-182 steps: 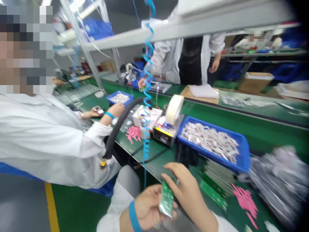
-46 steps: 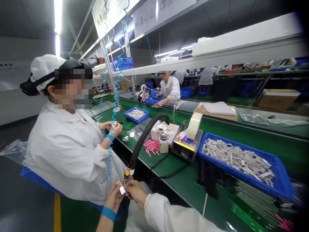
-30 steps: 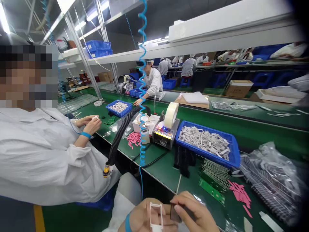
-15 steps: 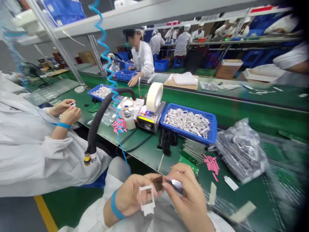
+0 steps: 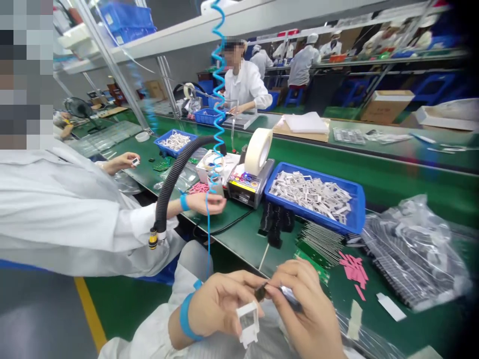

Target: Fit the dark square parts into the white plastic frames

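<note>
White frame (image 5: 249, 336): lying tilted above the lap, its near end projecting beyond the fingers.
Left hand (image 5: 209, 306): closing around the white frame at its side, while its fingertips are meeting the dark piece.
Dark piece (image 5: 260, 292): sitting between the two hands, its outline being partly hidden by fingers.
Right hand (image 5: 309, 306): pinching the dark piece between thumb and finger, the other fingers curling over a glossy item (image 5: 290, 297); whether they are gripping that item cannot be told.
Step in hand: the fingertips are apparently working at the dark piece's edge, the white frame waiting alongside.
Next move: judged from this pose, it is calling for a light, steady pinch and a frame held clear of the fingers.
Pink strips (image 5: 352, 269): lying loose on the counter (image 5: 239, 244), beside green boards (image 5: 313, 262).
Blue tray (image 5: 359, 214): holding many similar white frames.
Tape dispenser (image 5: 243, 192): standing just beside the tray.
Co-worker's hand (image 5: 205, 203): reaching over the counter near the dispenser.
Far worker (image 5: 245, 82): working across the line.
</note>
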Tool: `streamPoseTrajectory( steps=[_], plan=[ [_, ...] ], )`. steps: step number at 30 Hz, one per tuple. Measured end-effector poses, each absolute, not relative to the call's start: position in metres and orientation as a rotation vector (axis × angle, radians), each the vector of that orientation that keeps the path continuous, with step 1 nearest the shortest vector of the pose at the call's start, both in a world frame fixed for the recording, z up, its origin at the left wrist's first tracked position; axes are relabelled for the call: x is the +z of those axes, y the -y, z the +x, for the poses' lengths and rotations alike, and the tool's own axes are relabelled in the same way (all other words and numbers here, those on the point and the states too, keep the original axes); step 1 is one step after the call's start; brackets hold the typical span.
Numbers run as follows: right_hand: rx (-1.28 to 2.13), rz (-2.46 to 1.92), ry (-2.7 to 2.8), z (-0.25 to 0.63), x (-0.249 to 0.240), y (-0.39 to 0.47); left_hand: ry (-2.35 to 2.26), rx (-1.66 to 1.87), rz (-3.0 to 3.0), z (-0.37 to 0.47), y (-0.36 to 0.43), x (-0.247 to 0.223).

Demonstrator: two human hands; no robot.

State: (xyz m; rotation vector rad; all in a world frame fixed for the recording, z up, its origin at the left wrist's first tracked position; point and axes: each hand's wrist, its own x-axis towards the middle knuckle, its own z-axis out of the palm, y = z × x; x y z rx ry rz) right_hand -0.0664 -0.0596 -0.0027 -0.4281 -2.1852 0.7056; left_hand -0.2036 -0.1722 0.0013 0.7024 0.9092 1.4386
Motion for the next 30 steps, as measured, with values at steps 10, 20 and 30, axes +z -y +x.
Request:
streamPoseTrajectory(
  steps=[10, 20, 30],
  plan=[
    [0.82, -0.45, 2.216, -0.064, -0.004, 0.061, -0.854, 1.445, 0.75, -0.205, 0.171, -0.008],
    [0.871, -0.398, 2.365, -0.053, -0.01, 0.066, -0.793, 1.442, 0.499, -0.202, 0.167, -0.029],
    [0.473, -1.106, 2.615, -0.035, -0.103, 0.031, -0.679, 1.521, 0.269, -0.214, 0.159, -0.044]
  ],
)
